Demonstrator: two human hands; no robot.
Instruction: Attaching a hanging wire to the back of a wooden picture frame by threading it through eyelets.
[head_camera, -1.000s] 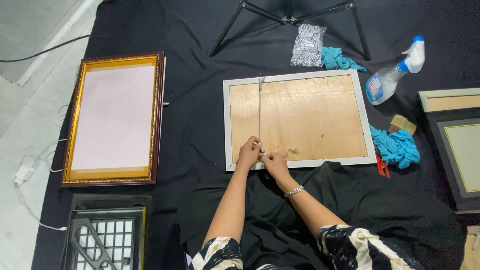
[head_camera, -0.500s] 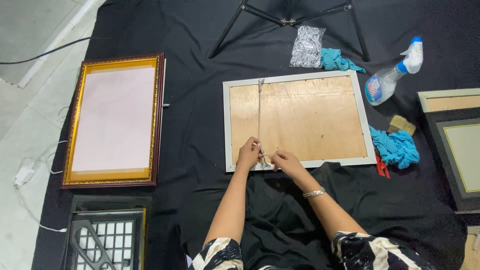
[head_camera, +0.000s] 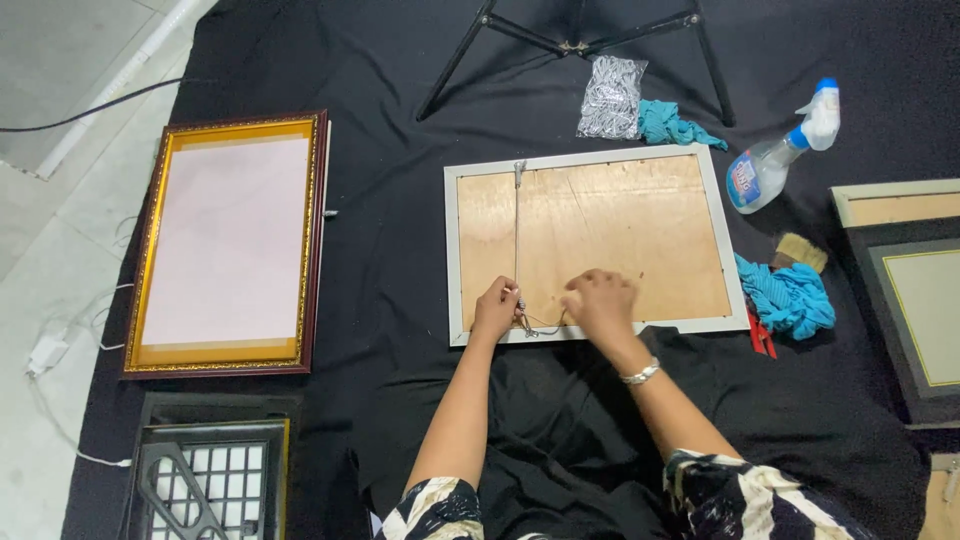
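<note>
At the near edge of the white picture frame (head_camera: 590, 240), lying face down on the black cloth (head_camera: 400, 330), the left hand (head_camera: 496, 308) pinches the hanging wire (head_camera: 517, 240) at its lower fastening; the right hand (head_camera: 598, 300) rests closed beside it. The wire looks strung, its lower end unfinished. Beyond, a clear bag (head_camera: 612, 96) holds metal hardware

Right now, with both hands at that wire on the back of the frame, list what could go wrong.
The hanging wire runs taut to the lower rail, where the left hand pinches its coiled end; a slip could let it spring loose or prick a finger. The right hand leans on the plywood backing, which may flex. The spray bottle lies by the white frame; a leak could wet the wood.
</note>
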